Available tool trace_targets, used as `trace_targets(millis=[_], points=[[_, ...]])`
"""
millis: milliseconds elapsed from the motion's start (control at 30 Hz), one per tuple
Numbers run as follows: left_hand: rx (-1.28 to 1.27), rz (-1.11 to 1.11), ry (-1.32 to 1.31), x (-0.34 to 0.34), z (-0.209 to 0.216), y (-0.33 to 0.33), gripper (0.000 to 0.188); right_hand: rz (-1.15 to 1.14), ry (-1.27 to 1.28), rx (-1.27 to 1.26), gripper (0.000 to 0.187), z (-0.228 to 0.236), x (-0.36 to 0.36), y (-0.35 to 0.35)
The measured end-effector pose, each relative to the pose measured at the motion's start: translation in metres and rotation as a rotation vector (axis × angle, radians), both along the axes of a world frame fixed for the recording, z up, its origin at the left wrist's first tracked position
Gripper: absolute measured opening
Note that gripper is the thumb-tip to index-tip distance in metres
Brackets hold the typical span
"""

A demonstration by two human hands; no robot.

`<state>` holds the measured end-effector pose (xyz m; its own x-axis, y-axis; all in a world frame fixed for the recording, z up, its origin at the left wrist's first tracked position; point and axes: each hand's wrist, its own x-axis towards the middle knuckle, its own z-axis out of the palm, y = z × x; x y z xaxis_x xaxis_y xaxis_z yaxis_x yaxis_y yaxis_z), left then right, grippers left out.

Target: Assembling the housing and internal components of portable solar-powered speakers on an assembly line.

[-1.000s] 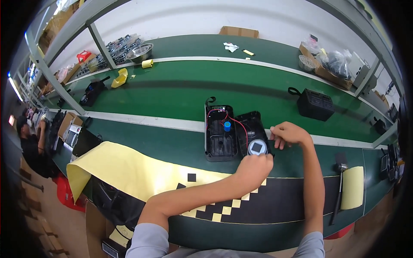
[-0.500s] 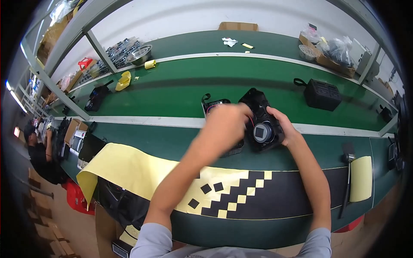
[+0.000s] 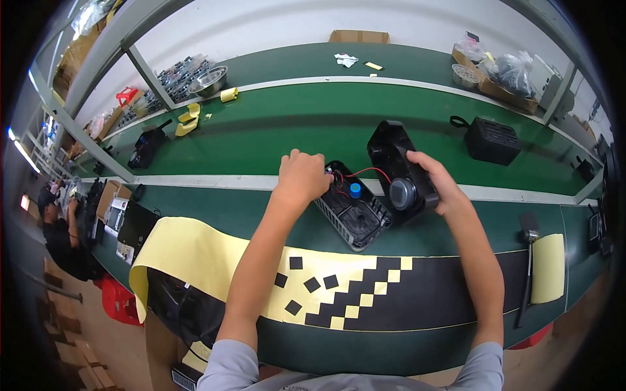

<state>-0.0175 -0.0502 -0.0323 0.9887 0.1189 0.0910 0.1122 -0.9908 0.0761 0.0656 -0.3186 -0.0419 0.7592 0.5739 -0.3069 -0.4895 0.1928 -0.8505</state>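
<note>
My right hand (image 3: 441, 184) grips one black speaker shell half (image 3: 390, 148), raised and tilted, with a round grey speaker driver (image 3: 403, 194) in its lower part. My left hand (image 3: 302, 176) is closed around the far left end of the other black shell half (image 3: 358, 225). That half lies open side up on the near bench and shows a blue round part (image 3: 355, 190) and small wiring inside. A thin red wire (image 3: 372, 169) spans the gap between the two halves. The left fingertips are partly hidden.
A sheet of black adhesive squares on yellow backing (image 3: 339, 287) lies in front of me. At right are a black-handled tool (image 3: 527, 274) and a yellow roll (image 3: 548, 268). A black box-shaped speaker (image 3: 493, 140) sits on the green belt (image 3: 261, 130). Another person (image 3: 60, 225) works far left.
My left hand has moved left, from the raised shell half to the end of the lower one. The raised half has turned in my right hand, and the lower half's inside now shows.
</note>
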Motion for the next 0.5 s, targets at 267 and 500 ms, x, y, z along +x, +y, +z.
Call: trace_targets(millis=[267,500], points=[[-0.014,-0.058,-0.226,-0.003,-0.02,-0.017,0.017,-0.045,-0.136,-0.015,0.037,0.043,-0.033,0.001],[-0.448,-0.341,-0.129,0.011,-0.016,-0.009,0.044,0.005,-0.191,-0.026,0.043,0.045,-0.045,0.006]])
